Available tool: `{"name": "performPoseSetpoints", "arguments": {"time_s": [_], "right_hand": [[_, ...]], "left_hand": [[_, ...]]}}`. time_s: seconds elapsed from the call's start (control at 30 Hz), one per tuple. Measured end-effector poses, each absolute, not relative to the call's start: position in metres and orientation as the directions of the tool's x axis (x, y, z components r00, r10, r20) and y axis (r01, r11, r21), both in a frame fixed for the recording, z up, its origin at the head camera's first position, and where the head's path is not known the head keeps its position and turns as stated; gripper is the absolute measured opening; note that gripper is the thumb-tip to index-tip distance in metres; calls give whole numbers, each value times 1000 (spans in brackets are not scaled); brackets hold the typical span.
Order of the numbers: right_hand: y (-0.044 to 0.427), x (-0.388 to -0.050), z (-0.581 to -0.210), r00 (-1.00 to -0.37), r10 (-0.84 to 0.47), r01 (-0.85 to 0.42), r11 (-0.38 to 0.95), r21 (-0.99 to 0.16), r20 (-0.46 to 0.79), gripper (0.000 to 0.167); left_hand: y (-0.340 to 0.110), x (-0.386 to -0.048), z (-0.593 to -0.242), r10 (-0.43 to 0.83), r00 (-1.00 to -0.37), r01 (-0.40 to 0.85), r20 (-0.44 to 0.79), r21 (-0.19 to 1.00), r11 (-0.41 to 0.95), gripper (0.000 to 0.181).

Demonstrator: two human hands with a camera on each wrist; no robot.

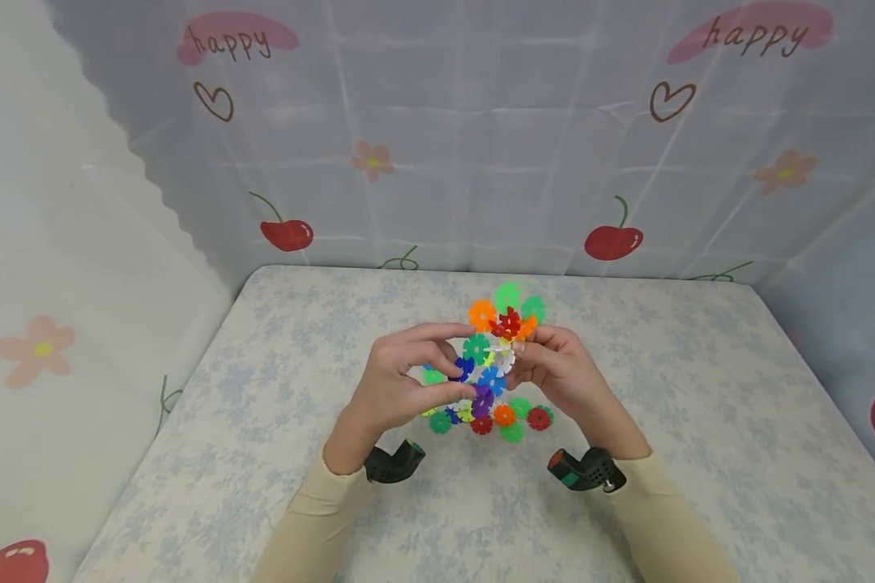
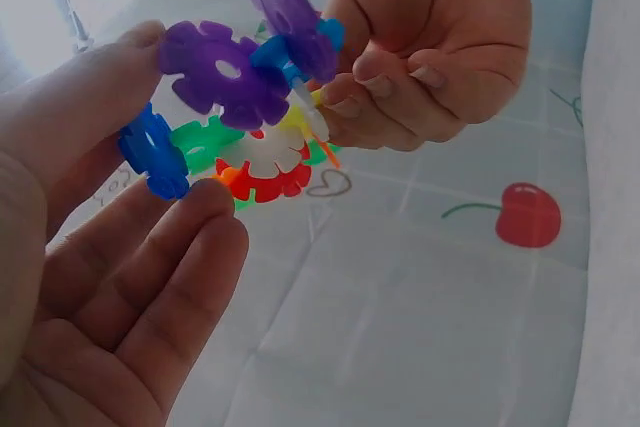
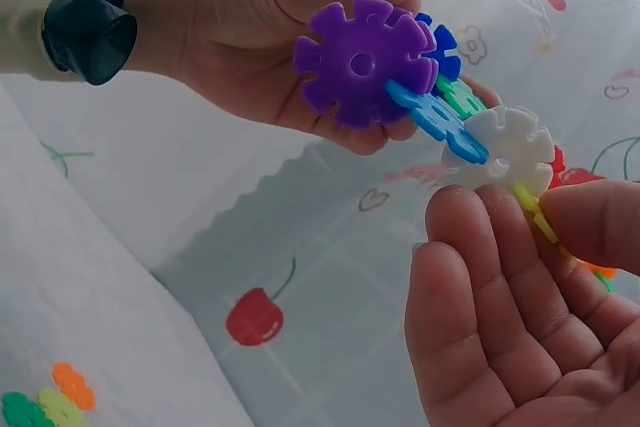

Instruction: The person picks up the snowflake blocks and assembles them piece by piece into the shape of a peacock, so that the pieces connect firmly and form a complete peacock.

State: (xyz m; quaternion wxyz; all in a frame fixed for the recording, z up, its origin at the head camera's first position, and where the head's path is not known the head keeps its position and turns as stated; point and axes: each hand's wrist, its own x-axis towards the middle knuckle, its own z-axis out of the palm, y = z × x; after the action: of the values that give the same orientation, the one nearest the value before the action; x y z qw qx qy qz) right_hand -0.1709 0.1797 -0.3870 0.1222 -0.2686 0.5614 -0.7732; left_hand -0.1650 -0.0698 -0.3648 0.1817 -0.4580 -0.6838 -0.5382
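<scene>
Both hands hold a cluster of interlocking plastic flower discs above the table. In the head view my left hand [image 1: 394, 379] pinches its left side, thumb at the purple disc [image 1: 484, 402] and fingers by the dark blue disc [image 1: 463, 370]. My right hand [image 1: 563, 371] grips the other side. In the right wrist view its thumb and fingers pinch a yellow disc [image 3: 535, 213] beside a white disc [image 3: 512, 142]. A light blue disc [image 3: 445, 125] links the white and purple ones. Red, orange and green discs stick out at the cluster's top; fingers partly hide the rest.
Several more flower discs, among them a red disc [image 1: 539, 419] and a green disc [image 1: 441, 422], lie on the patterned table [image 1: 277, 356] below the hands. A printed curtain [image 1: 467, 194] hangs behind the table's far edge. Each wrist wears a black camera [image 1: 395, 463].
</scene>
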Motion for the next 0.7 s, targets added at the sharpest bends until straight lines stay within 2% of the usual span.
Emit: {"name": "performPoseSetpoints", "arguments": {"time_s": [0.13,0.3,0.47,0.63,0.7], "right_hand": [[179,-172,-389,-797,-542,-48,-382,-923,266,38],[176,-172,-391,-768,-572,3,-453,-891,289,37],[174,-172,-390,-739,-596,53,-517,-854,315,36],[173,-172,-390,-757,-570,28,-516,-856,319,34],[173,-172,-390,-783,-536,-15,-490,-872,315,34]], "left_hand": [[-70,-163,-362,456,-526,795,718,606,-38,22],[-69,-162,-363,441,-554,752,706,652,-99,42],[-63,-163,-369,386,-553,746,738,645,-164,42],[-63,-165,-369,363,-576,742,732,655,-142,41],[-66,-166,-368,360,-590,744,723,660,-105,32]]}}
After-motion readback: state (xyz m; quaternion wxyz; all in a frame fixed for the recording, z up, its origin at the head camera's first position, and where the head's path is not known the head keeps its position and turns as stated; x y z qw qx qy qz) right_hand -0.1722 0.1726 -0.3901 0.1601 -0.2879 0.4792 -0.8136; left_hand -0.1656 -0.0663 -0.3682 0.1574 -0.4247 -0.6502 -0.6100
